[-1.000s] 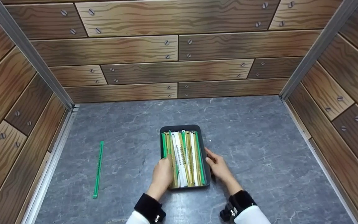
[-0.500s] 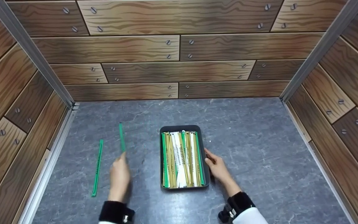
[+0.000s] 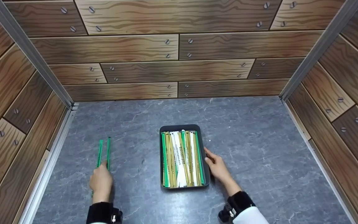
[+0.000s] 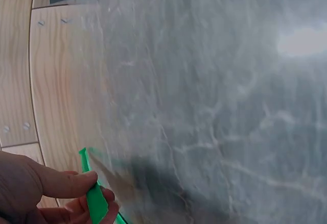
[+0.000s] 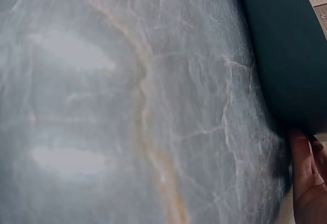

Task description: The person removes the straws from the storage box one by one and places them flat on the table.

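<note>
My left hand [image 3: 100, 180] pinches a slim green stick packet [image 3: 108, 152] between thumb and fingers. In the left wrist view the thumb presses on this held packet [image 4: 96, 201]. Just left of it, a second green stick packet [image 3: 100, 151] lies on the tabletop, its lower part mostly hidden by the hand. A dark rectangular tray [image 3: 179, 128] stands at centre, holding several green, gold and white stick packets [image 3: 179, 158] side by side. With its fingers at the tray's right side, my right hand [image 3: 219, 168] touches the outer wall; the right wrist view shows the thumb against that wall.
The grey marbled tabletop [image 3: 253, 130] extends around the tray. Wood-patterned panels [image 3: 141, 71] enclose it at the back, left and right, with metal strips along the corners.
My left hand has moved left from the tray, bringing a green stick packet beside the one lying on the tabletop. The right hand and tray stay put.
</note>
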The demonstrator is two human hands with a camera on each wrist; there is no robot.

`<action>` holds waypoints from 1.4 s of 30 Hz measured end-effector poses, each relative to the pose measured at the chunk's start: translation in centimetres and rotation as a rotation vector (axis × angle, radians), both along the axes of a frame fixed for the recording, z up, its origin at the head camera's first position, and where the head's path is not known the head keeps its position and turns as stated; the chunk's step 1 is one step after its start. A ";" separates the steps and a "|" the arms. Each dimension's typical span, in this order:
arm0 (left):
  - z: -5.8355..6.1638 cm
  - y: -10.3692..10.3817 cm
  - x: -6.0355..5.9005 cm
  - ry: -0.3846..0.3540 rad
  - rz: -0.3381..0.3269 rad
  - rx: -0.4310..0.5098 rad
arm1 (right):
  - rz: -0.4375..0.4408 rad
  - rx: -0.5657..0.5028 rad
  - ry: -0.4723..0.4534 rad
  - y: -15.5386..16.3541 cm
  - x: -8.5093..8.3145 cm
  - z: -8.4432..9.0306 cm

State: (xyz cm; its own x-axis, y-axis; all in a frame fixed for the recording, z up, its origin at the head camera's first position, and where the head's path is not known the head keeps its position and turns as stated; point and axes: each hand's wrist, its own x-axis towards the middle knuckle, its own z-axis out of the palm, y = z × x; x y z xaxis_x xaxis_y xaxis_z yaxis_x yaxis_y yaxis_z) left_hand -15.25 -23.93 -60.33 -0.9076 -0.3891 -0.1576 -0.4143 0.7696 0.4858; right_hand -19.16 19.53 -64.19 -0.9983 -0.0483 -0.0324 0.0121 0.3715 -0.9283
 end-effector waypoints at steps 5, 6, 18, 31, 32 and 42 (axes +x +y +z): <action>-0.4 -0.5 0.1 0.006 0.047 -0.039 | -0.006 0.019 -0.008 -0.1 0.0 0.1; -0.5 -0.6 0.1 0.011 0.051 -0.053 | -0.006 0.021 -0.006 -0.1 0.0 0.1; -0.6 -1.9 -0.1 0.052 0.022 -0.139 | 0.007 0.023 0.030 -0.1 -0.1 0.1; -0.4 -2.1 -0.1 0.047 0.018 -0.160 | 0.000 0.007 -0.012 -0.2 -0.2 0.1; -0.3 -2.0 -0.1 0.044 0.016 -0.162 | -0.001 0.007 -0.017 -0.2 -0.2 0.1; 1.2 4.3 0.2 0.183 -0.143 -0.148 | -0.004 0.005 0.005 -0.1 -0.1 0.1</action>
